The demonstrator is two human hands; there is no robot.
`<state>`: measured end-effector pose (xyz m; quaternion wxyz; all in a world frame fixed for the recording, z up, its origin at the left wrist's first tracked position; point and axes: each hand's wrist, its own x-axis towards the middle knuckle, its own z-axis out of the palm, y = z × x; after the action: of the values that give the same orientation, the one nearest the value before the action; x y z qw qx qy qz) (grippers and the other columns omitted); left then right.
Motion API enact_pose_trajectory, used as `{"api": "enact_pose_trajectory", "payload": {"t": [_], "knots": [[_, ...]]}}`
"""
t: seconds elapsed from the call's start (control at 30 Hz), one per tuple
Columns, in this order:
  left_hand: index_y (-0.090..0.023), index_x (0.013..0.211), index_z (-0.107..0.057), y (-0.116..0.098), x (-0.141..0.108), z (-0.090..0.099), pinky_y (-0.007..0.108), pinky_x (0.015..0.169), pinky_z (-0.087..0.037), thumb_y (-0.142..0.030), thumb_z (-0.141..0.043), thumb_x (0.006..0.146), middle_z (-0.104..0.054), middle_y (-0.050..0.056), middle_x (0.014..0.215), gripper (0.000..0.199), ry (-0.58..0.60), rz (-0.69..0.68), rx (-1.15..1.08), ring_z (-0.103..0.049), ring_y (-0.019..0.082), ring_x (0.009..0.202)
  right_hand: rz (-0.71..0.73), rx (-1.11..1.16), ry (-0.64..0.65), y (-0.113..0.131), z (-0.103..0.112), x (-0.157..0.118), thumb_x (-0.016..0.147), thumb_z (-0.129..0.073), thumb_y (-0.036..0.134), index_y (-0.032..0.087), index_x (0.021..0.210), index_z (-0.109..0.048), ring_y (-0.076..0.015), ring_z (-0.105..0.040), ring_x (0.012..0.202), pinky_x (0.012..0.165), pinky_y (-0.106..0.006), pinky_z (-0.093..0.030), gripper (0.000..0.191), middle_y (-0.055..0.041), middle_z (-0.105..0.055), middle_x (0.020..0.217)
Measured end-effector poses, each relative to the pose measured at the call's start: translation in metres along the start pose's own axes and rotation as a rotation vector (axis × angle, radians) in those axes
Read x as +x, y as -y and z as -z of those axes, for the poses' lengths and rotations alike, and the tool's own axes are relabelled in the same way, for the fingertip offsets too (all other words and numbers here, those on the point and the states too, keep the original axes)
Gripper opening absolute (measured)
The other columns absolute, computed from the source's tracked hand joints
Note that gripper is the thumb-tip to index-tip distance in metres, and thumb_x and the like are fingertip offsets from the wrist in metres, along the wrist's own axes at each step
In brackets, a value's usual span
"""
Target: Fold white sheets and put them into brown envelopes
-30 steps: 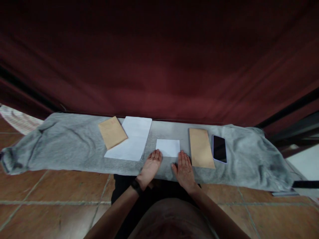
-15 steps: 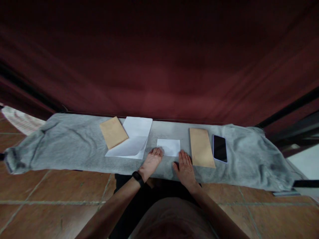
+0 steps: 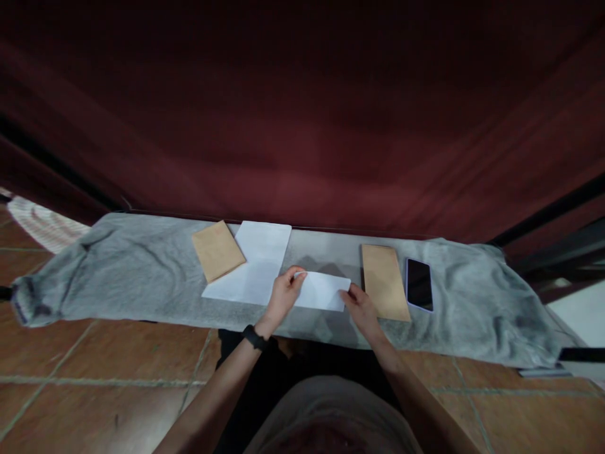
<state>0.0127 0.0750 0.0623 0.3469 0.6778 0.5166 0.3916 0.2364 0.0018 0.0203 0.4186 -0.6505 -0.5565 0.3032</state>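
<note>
A folded white sheet of paper (image 3: 322, 291) is held up a little off the grey cloth, stretched between my two hands. My left hand (image 3: 284, 291), with a black band on its wrist, pinches the sheet's upper left corner between thumb and fingers. At the right end of the sheet, my right hand (image 3: 360, 306) grips the edge, its fingertips partly behind the paper. Left of my left hand lie larger white sheets (image 3: 258, 261), with a brown envelope (image 3: 218, 251) across their left side. Just beyond my right hand is a longer brown envelope (image 3: 385, 280).
A phone (image 3: 419, 285) with a dark screen lies right of the long envelope. Everything rests on a narrow bench covered with a grey cloth (image 3: 142, 271). A dark red panel (image 3: 302, 145) rises behind it. Brown floor tiles (image 3: 118, 366) show below.
Both hands were flat on the cloth beside the small white sheet; now they have lifted it by its ends, tilted. The larger sheet's curled-up lower part now lies flatter.
</note>
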Motion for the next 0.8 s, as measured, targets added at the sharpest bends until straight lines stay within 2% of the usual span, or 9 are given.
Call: {"api": "enact_pose_trajectory", "payload": {"t": [0.07, 0.13, 0.27, 0.43, 0.57, 0.7, 0.8], "knots": [[-0.018, 0.098, -0.068, 0.013, 0.002, -0.009, 0.023, 0.063, -0.045, -0.032, -0.057, 0.092, -0.062, -0.003, 0.071, 0.018, -0.052, 0.085, -0.045, -0.058, 0.014, 0.067, -0.015, -0.168, -0.007, -0.002, -0.004, 0.004, 0.095, -0.049, 0.043, 0.023, 0.085, -0.067, -0.018, -0.064, 0.066, 0.059, -0.025, -0.046, 0.029, 0.0009, -0.069, 0.07], [-0.017, 0.111, -0.066, 0.026, 0.0, -0.017, 0.023, 0.059, -0.044, -0.029, -0.06, 0.09, -0.059, -0.004, 0.066, 0.025, -0.073, 0.168, -0.07, -0.056, 0.014, 0.061, -0.022, -0.363, -0.046, -0.005, -0.008, 0.009, 0.097, -0.047, 0.039, 0.024, 0.084, -0.067, -0.019, -0.066, 0.066, 0.059, -0.026, -0.045, 0.028, -0.0006, -0.07, 0.07], [-0.015, 0.13, -0.06, 0.043, -0.012, -0.026, 0.026, 0.065, -0.049, -0.018, -0.065, 0.083, -0.064, -0.004, 0.07, 0.048, -0.038, 0.235, -0.021, -0.062, 0.016, 0.065, -0.04, -0.515, -0.101, -0.013, -0.016, 0.018, 0.101, -0.043, 0.036, 0.023, 0.101, -0.07, -0.0214, -0.069, 0.069, 0.062, -0.028, -0.046, 0.03, -0.0041, -0.074, 0.075], [-0.015, 0.14, -0.056, 0.038, -0.016, -0.029, 0.03, 0.074, -0.054, -0.008, -0.06, 0.082, -0.069, -0.001, 0.076, 0.059, -0.018, 0.264, 0.106, -0.067, 0.017, 0.071, -0.019, -0.643, -0.144, -0.017, -0.022, 0.027, 0.103, -0.039, 0.036, 0.02, 0.118, -0.067, -0.0244, -0.071, 0.074, 0.067, -0.032, -0.049, 0.035, -0.0099, -0.077, 0.088], [-0.016, 0.142, -0.054, 0.031, -0.013, -0.032, 0.033, 0.081, -0.056, -0.009, -0.056, 0.086, -0.073, 0.004, 0.087, 0.056, -0.054, 0.244, 0.212, -0.07, 0.02, 0.08, 0.072, -0.742, -0.136, -0.011, -0.024, 0.031, 0.103, -0.039, 0.032, 0.017, 0.12, -0.064, -0.0279, -0.07, 0.093, 0.08, -0.036, -0.051, 0.034, -0.0137, -0.074, 0.105], [-0.017, 0.143, -0.053, 0.026, -0.013, -0.036, 0.034, 0.086, -0.056, -0.008, -0.05, 0.089, -0.074, 0.008, 0.099, 0.054, -0.057, 0.199, 0.302, -0.071, 0.021, 0.088, 0.156, -0.777, -0.174, -0.004, -0.026, 0.028, 0.101, -0.039, 0.025, 0.008, 0.137, -0.054, -0.0324, -0.063, 0.108, 0.092, -0.045, -0.049, 0.042, -0.0215, -0.065, 0.125], [-0.014, 0.144, -0.051, 0.024, -0.016, -0.038, 0.038, 0.087, -0.056, -0.009, -0.046, 0.093, -0.071, 0.012, 0.111, 0.051, -0.044, 0.18, 0.409, -0.07, 0.024, 0.092, 0.295, -0.726, -0.138, -0.002, -0.035, 0.02, 0.101, -0.04, 0.023, 0.011, 0.149, -0.043, -0.0316, -0.055, 0.126, 0.103, -0.048, -0.046, 0.05, -0.0197, -0.055, 0.145]]}}
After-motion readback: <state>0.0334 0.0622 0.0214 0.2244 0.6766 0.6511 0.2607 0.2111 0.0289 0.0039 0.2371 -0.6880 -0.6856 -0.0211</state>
